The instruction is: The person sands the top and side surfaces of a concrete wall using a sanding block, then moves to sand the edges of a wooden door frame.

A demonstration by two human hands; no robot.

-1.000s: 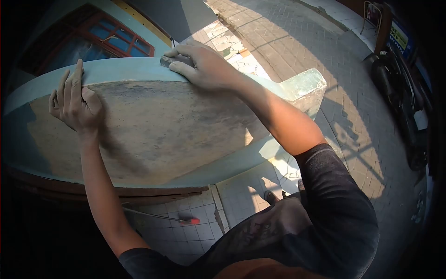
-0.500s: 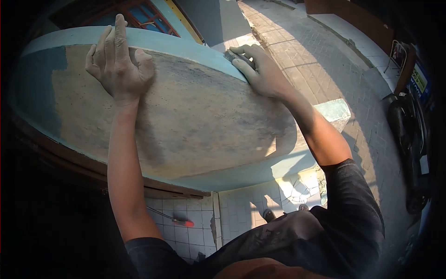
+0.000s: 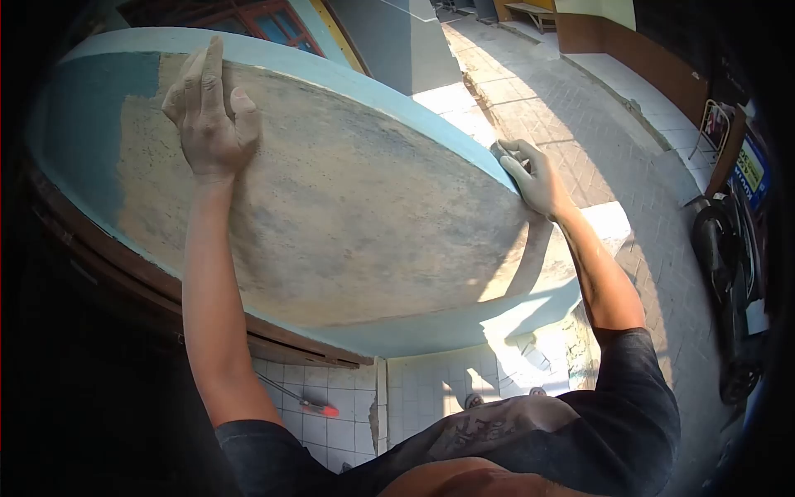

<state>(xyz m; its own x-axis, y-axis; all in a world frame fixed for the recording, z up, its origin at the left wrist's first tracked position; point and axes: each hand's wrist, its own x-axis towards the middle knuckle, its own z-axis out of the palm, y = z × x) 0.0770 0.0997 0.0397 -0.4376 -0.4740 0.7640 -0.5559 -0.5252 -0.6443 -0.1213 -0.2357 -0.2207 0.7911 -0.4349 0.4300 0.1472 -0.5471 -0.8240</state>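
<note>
A wall [image 3: 348, 199] stands before me, its face bare and mottled beige-grey, with pale blue paint along its top ledge [image 3: 331, 74]. My left hand [image 3: 214, 124], coated in dust, lies against the upper left of the wall face. Its fingers stretch up to the ledge and the thumb stands apart; it holds nothing that I can see. At the right end of the ledge, my right hand [image 3: 538, 178] grips a small grey sanding block [image 3: 499, 151] against the blue edge. Fingers and thumb cover much of the block.
Below the wall is a white tiled floor [image 3: 339, 414] with a red-ended tool [image 3: 319, 408] on it. A paved lane [image 3: 596, 157] runs along the right, where a dark motorcycle [image 3: 725, 273] is parked. A barred window [image 3: 273, 25] shows behind the ledge.
My right hand has slid to the right and down along the ledge with the sanding block. My left hand stays near the same part of the wall; the whole view has shifted slightly.
</note>
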